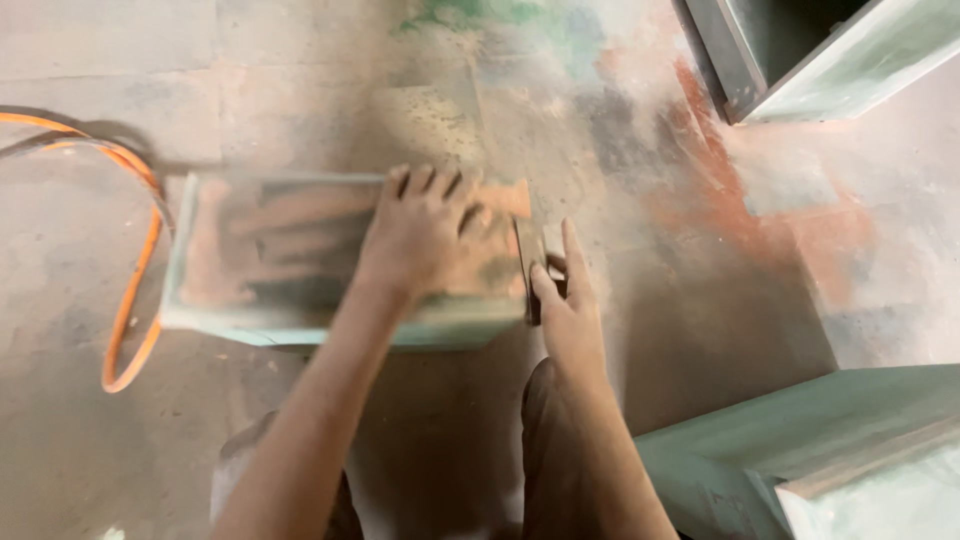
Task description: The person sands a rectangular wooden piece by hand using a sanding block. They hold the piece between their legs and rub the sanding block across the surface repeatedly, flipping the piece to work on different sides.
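A pale green box-shaped panel (250, 260) with reddish-brown patches on its top lies on the dusty floor in front of me. My left hand (420, 235) presses flat on its top near the right end, fingers spread. My right hand (565, 300) is at the panel's right end, gripping a small dark block (535, 262), possibly a sanding block, held against that edge. The picture is blurred by motion, so the block's exact shape is unclear.
An orange hose or cable (135, 270) loops on the floor at the left. A grey-green cabinet piece (820, 60) stands at the top right, another pale green piece (820, 450) at the lower right. My knees (540, 400) are below the panel.
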